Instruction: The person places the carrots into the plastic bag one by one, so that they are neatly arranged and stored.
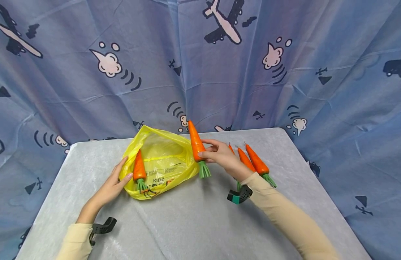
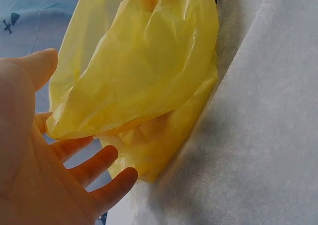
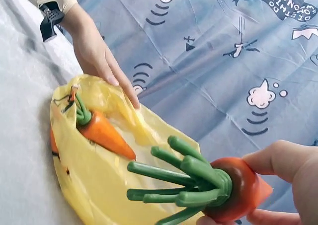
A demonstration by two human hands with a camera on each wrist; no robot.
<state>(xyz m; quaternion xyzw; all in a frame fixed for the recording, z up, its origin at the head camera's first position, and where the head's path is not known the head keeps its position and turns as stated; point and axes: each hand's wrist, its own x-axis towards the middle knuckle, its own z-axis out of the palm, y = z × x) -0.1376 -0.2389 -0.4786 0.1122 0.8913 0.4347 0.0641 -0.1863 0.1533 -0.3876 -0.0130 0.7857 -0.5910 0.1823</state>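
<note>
A yellow plastic bag (image 1: 168, 162) lies on the table with its mouth spread wide. One carrot (image 1: 139, 167) with green stems shows just within its left side. My left hand (image 1: 110, 187) is at the bag's left rim, fingers outside and extended; the left wrist view shows the thumb standing apart from the plastic. With thumb and fingers, my right hand (image 1: 224, 157) pinches another carrot (image 1: 195, 142) near its stem end. That carrot is off the table by the bag's right rim, tip up and green stems (image 3: 194, 180) down.
On the table's right side, partly behind my right forearm, lie more carrots (image 1: 257, 162). The grey-white table (image 1: 187, 224) reaches back to a blue printed curtain (image 1: 155, 72). Each wrist wears a dark camera band (image 1: 240, 195).
</note>
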